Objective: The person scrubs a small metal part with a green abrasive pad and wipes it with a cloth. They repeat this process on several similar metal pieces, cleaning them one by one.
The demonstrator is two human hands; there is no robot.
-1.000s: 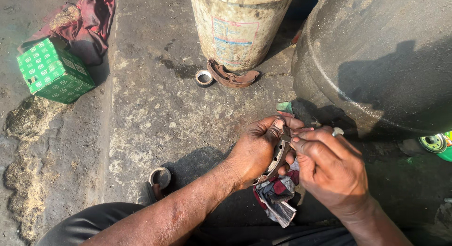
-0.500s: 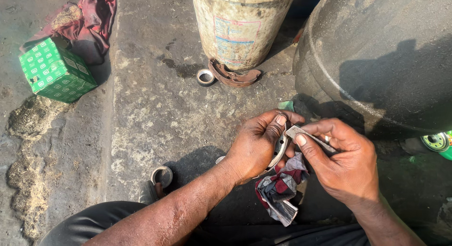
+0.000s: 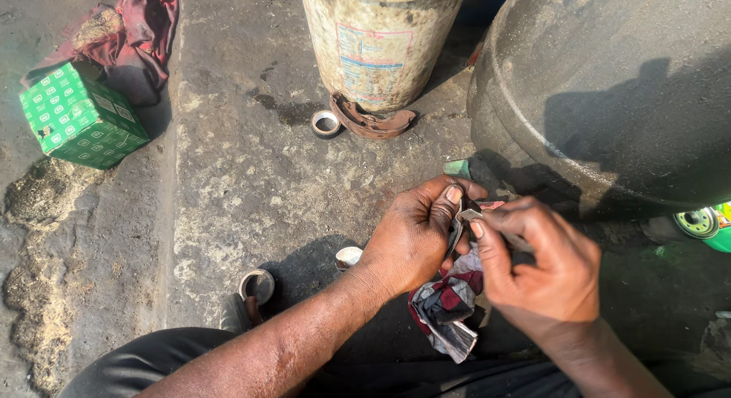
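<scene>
Metal part [image 3: 459, 223] pinched between both hands' closed grips, left hand [image 3: 415, 234], right hand [image 3: 544, 272]

Much of the small metal part lay hidden between the two hands.

The left hand [image 3: 415, 234] and right hand [image 3: 544, 272] covered most of the curved metal piece [image 3: 455, 229], so its full shape could not be told; the checked rag [image 3: 445, 307] disappeared partly under the right palm. The pale cylinder [image 3: 381, 40] and the large dark drum [image 3: 617, 86] were cut off by the top edge, the drum by the right edge too. The green filter [image 3: 708, 224] ran off the right edge. The red cloth [image 3: 129, 33] was partly tucked behind the green box [image 3: 80, 116].
</scene>
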